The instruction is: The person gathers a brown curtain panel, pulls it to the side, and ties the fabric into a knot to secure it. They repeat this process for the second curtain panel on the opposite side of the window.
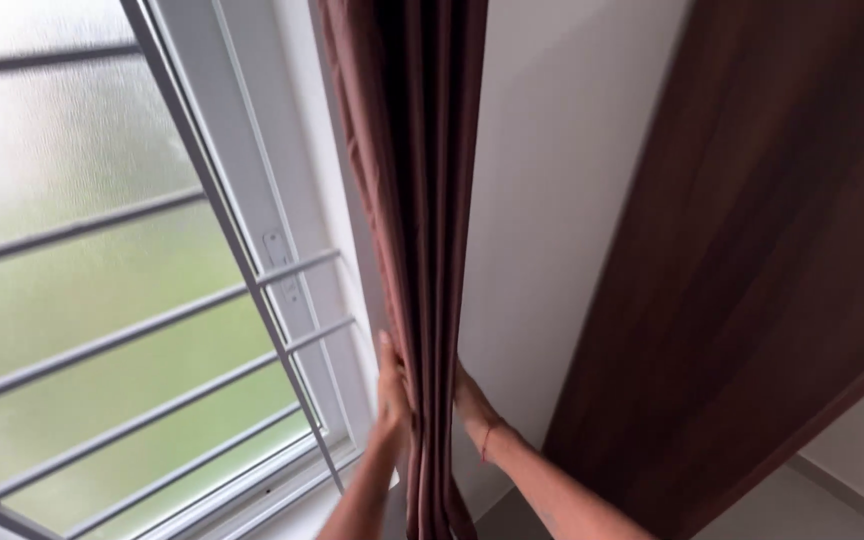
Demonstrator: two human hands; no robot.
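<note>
Two hands press on one curtain, a brown-red bundle of folds hanging between window and wall. Left hand: flat and open against the curtain's window side, fingers up, gripping nothing. Right hand: on the curtain's wall side, fingers hidden in the folds; grip cannot be told. Window: left of the curtain, frosted, with grey bars. Dark wooden panel: right of the curtain, past the white wall.
</note>
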